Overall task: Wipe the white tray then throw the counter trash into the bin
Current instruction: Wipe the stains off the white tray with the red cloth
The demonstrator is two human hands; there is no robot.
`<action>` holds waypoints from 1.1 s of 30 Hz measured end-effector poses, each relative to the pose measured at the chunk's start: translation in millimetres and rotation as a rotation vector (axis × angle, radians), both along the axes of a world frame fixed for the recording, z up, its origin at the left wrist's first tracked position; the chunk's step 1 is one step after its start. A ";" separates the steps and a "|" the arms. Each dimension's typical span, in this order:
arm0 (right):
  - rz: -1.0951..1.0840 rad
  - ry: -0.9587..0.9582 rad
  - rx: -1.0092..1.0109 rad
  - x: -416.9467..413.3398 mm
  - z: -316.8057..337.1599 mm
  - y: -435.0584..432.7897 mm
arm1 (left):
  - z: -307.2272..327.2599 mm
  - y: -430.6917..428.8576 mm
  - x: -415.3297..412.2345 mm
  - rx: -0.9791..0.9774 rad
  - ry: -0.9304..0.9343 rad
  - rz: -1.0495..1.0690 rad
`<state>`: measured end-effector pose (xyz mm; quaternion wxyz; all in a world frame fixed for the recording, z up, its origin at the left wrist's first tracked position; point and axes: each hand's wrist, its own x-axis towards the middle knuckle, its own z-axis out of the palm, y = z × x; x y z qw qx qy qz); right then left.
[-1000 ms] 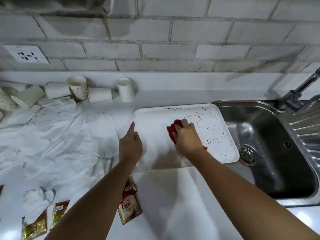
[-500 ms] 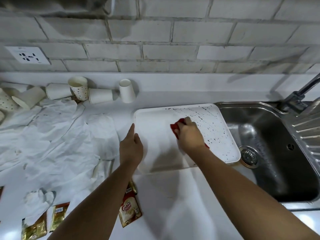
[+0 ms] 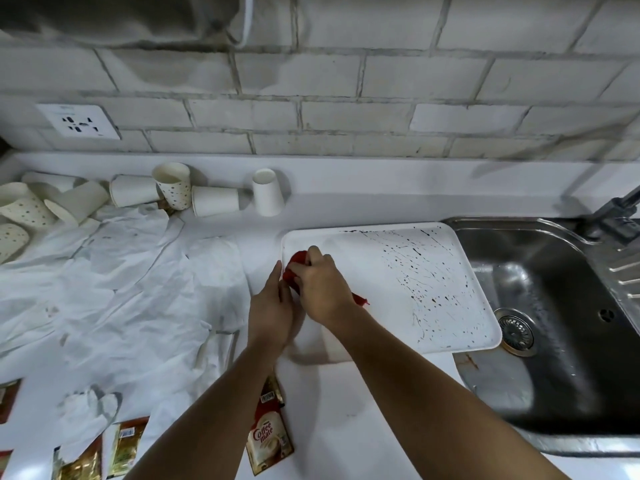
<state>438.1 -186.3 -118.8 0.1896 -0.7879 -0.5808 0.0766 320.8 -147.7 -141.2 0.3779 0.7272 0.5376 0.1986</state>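
A white tray [image 3: 391,289] lies on the counter, its right part overhanging the sink and speckled with dark spots. My right hand [image 3: 320,289] presses a red cloth [image 3: 296,263] onto the tray's left side. My left hand [image 3: 272,304] lies flat on the tray's left edge, right beside the cloth, fingers stretched. Counter trash lies to the left: crumpled white paper sheets [image 3: 114,282], several paper cups [image 3: 173,190] by the wall, and sachets, one a Coffee mate sachet [image 3: 270,438] at the front.
A steel sink [image 3: 554,323] with a drain and a tap [image 3: 620,209] is at the right. More sachets [image 3: 124,445] lie at the front left. A tiled wall with a socket [image 3: 79,121] stands behind. No bin is in view.
My right hand has slid the red cloth leftwards across the tray, from its middle to its left edge beside my left hand. My left hand stays on the tray's edge.
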 end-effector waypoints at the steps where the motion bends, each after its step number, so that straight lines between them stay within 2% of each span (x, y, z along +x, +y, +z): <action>1: 0.014 -0.003 0.003 0.0 -0.9 6.4 | 0.0 1.2 -0.2 -0.002 0.008 0.004; 7: 0.019 -0.068 -0.045 18.3 2.1 39.1 | 1.1 -5.7 -4.2 0.051 -0.005 -0.034; 13: -0.129 -0.148 -0.152 26.6 2.3 48.4 | -0.7 -3.5 -1.5 0.014 -0.009 0.022; 18: -0.201 -0.183 -0.162 53.4 0.5 34.3 | 1.4 1.6 -2.1 0.043 0.015 0.003; 33: -0.535 -0.140 -0.159 169.2 -9.2 -52.1 | 3.6 0.5 -2.0 -0.036 -0.040 0.032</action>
